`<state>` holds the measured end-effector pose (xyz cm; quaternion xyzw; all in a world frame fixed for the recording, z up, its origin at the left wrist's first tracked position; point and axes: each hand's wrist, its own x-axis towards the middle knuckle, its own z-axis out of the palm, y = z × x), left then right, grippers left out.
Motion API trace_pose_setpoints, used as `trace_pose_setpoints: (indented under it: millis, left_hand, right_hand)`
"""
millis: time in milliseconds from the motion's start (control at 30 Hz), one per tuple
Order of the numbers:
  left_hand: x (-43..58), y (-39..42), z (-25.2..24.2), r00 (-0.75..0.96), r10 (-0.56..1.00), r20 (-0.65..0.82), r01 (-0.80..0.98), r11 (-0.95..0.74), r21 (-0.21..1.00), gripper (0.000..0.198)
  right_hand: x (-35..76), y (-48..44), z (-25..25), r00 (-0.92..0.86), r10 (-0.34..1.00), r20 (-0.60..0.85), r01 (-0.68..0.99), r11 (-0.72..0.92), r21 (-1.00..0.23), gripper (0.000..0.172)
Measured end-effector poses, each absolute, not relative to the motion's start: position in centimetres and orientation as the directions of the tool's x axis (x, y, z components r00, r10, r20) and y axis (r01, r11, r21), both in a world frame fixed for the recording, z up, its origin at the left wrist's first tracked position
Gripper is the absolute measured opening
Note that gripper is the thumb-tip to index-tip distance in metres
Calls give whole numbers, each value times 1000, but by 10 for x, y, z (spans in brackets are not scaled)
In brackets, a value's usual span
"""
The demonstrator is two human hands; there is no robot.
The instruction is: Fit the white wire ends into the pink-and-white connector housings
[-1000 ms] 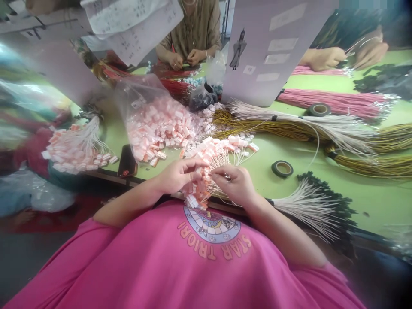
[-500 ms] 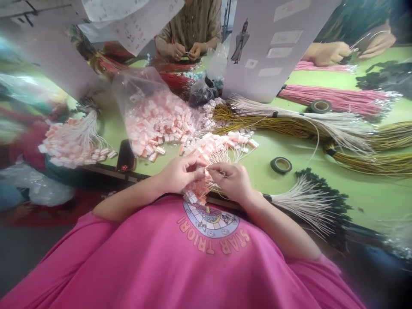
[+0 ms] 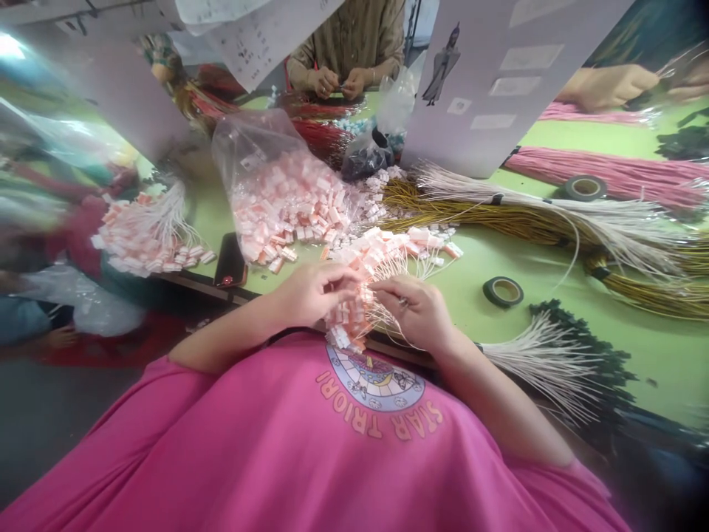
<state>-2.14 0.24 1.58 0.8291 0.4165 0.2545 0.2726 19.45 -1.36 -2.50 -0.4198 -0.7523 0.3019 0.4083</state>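
My left hand [image 3: 314,294] is closed in a pinch, its fingertips at a small white-and-orange plastic connector that they partly hide. Just to its right, my right hand [image 3: 419,309] pinches what looks like a thin white wire, its fingers curled. Between and under both hands lies a bunch of white wires [image 3: 392,267] with pale orange-and-white connectors [image 3: 346,318] on their ends, some hanging at the table edge. A clear plastic bag [image 3: 252,140] filled with loose connectors of the same colour lies open beyond my left hand.
A phone [image 3: 230,260] and another wire bunch with connectors [image 3: 149,236] lie left. To the right are tape rolls [image 3: 503,292], white wires with black ends [image 3: 535,347], yellow wire bundles [image 3: 498,225] and pink wires [image 3: 620,168]. Co-workers' hands [image 3: 339,83] work beyond upright panels [image 3: 470,96].
The view has swung slightly left, so everything appears shifted right. My fingertips, close together before, now show a small gap between the two hands. Both hands keep their pinch.
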Motion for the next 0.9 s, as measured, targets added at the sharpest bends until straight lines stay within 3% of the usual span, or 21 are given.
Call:
trace_pose_setpoints:
  millis: [133, 200, 300, 400, 533, 667, 767, 833, 900]
  left_hand:
    - [-62, 31, 3, 357, 905, 233, 748, -426, 509, 28]
    - [-81, 46, -10, 229, 952, 203, 907, -284, 310, 26]
    - [-100, 60, -33, 110, 991, 77, 991, -115, 64, 28]
    - [-103, 65, -52, 94, 995, 44, 995, -95, 20, 28]
    - [-93, 67, -58, 133, 979, 156, 976, -157, 151, 18]
    - [-71, 49, -33, 29, 975, 219, 776, -160, 610, 22]
    - [-49, 22, -1, 163, 984, 79, 410, -140, 901, 34]
    - [-34, 6, 15, 390, 915, -105, 266, -3, 964, 30]
    - [-21, -3, 21, 482, 857, -182, 205, 92, 974, 27]
  right_hand:
    - [203, -8, -21, -243, 879, 411, 307, 471, -827, 11]
    - [206, -8, -20, -244, 901, 359, 297, 421, -857, 8]
    - [208, -9, -19, -288, 926, 246, 307, 332, -892, 7]
    - [207, -10, -20, -304, 937, 173, 297, 266, -917, 10]
    - [203, -9, -21, -271, 951, 147, 267, 221, -938, 9]
    - [200, -10, -22, -241, 957, 161, 256, 223, -941, 12]
    - [197, -13, -24, -227, 948, 224, 295, 287, -911, 14]
    - [195, -16, -25, -205, 939, 275, 341, 332, -880, 14]
    - [194, -18, -25, -196, 919, 341, 372, 392, -841, 15]
